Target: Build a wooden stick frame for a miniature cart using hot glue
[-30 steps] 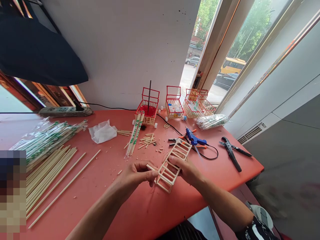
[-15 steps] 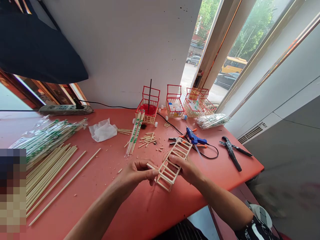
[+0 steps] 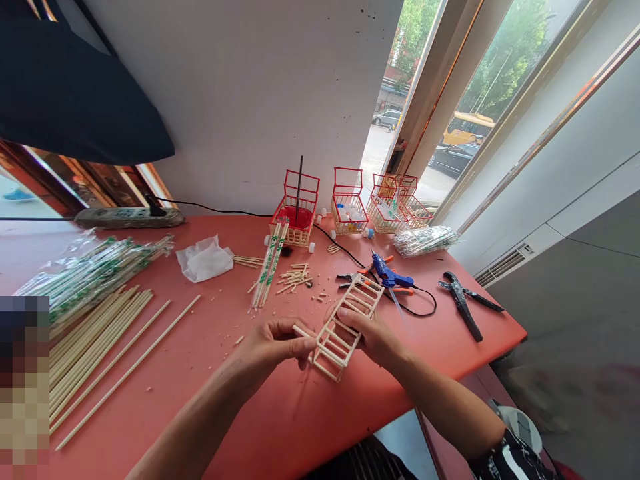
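Observation:
A small frame of pale wooden sticks point(image 3: 332, 341), built like an open basket with rungs, is tilted above the red table. My right hand point(image 3: 367, 331) grips it around its middle, thumb on the near rungs. At its lower left corner, my left hand point(image 3: 284, 345) pinches a short wooden stick point(image 3: 303, 332) between thumb and fingers, close against the frame. Whether that stick is joined to the frame I cannot tell. Behind the frame lie a blue glue gun point(image 3: 393, 272) and orange-handled pliers point(image 3: 345, 280).
Long sticks point(image 3: 100, 353) and wrapped chopsticks point(image 3: 105, 277) lie at left on the table point(image 3: 200, 400). Cut sticks point(image 3: 296, 277) are scattered mid-table. Red-trimmed mini carts point(image 3: 350, 213) stand along the wall. Black cutters point(image 3: 463, 307) lie at right; the glue gun's cord point(image 3: 434, 303) loops nearby.
Both hands keep the same hold on the frame and stick. The view has shifted very slightly; nothing else has visibly moved.

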`<state>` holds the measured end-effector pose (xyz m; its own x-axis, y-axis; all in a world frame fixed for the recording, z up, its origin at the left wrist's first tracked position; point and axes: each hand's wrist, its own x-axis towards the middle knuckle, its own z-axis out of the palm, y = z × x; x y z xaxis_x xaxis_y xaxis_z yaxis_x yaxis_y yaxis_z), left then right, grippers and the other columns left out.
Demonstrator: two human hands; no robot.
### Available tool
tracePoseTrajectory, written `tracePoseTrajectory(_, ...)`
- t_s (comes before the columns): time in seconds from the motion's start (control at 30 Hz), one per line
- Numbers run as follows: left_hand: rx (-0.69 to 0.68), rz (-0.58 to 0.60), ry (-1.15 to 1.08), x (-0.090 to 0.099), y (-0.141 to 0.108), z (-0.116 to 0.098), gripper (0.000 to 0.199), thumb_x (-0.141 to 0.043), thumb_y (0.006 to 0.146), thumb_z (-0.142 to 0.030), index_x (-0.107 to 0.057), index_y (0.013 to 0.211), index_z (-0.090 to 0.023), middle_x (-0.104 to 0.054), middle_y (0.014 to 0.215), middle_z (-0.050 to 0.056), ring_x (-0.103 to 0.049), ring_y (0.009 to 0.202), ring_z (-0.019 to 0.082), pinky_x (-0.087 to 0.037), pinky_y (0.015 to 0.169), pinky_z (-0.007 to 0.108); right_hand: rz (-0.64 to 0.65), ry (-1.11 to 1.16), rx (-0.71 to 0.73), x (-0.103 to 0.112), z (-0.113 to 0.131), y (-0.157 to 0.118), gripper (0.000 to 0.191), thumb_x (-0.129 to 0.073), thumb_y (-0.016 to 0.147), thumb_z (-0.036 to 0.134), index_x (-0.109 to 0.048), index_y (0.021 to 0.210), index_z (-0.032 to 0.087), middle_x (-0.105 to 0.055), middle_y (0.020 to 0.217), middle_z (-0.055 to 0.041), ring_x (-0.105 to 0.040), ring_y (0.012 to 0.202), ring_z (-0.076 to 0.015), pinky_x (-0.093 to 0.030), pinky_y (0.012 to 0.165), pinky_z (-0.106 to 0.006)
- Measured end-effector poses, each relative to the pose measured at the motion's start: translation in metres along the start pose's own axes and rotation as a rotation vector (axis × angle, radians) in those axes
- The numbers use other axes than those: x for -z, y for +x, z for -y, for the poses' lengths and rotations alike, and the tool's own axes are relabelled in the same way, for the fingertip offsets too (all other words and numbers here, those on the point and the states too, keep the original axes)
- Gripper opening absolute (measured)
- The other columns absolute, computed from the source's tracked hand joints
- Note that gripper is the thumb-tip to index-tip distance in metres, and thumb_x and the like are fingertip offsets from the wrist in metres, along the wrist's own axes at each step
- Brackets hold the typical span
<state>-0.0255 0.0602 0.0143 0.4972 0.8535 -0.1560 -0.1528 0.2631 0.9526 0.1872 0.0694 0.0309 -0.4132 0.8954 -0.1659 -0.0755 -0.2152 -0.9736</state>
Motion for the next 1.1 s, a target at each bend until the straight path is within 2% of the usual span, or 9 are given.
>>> tracePoseTrajectory(0.47, -0.023, -0.003, 0.036, -0.0005, 0.0006, -0.0015, 0.038, -0.084, 0.069, -0.051, -0.073, 0.065, -0.015, -0.065, 0.074, 0.005, -0.055, 0.063, 0.014, -0.050, 0.061, 0.027, 0.020, -0.045, 0.022, 0.0033, -0.0023, 0.0004, 0.036, -0.061, 0.088, 0.050, -0.047, 0.070, 0.021, -0.038, 0.058, 0.0059, -0.029, 0.051, -0.0092, -0.019, 0.049, -0.027)
tracePoseTrajectory(0.77, -0.019, -0.007, 0.038, -0.0006, -0.0004, -0.0017, 0.037, -0.084, 0.070, -0.050, -0.073, 0.063, -0.015, -0.064, 0.074, 0.006, -0.057, 0.067, 0.015, -0.051, 0.062, 0.028, 0.040, -0.011, 0.058, 0.0016, 0.0002, -0.0006, 0.030, -0.060, 0.090, 0.043, -0.050, 0.072, 0.021, -0.038, 0.056, 0.0064, -0.029, 0.049, -0.0090, -0.019, 0.049, -0.028)
tracePoseTrajectory(0.93, -0.021, -0.007, 0.024, -0.0011, 0.0001, -0.0014, 0.036, -0.085, 0.069, -0.050, -0.076, 0.070, -0.015, -0.063, 0.073, 0.005, -0.056, 0.066, 0.015, -0.050, 0.060, 0.027, 0.011, -0.019, 0.019, 0.0018, -0.0007, -0.0004, 0.031, -0.063, 0.086, 0.048, -0.053, 0.076, 0.020, -0.038, 0.057, 0.0066, -0.029, 0.050, -0.0090, -0.020, 0.049, -0.028)
tracePoseTrajectory(1.1, -0.021, -0.037, 0.011, -0.0057, -0.0029, -0.0055, 0.034, -0.085, 0.068, -0.048, -0.075, 0.066, -0.016, -0.063, 0.074, 0.005, -0.056, 0.067, 0.014, -0.051, 0.062, 0.026, 0.003, -0.025, 0.007, 0.0023, -0.0009, -0.0007, 0.031, -0.062, 0.086, 0.049, -0.056, 0.078, 0.020, -0.039, 0.058, 0.0056, -0.030, 0.051, -0.0095, -0.019, 0.049, -0.028)
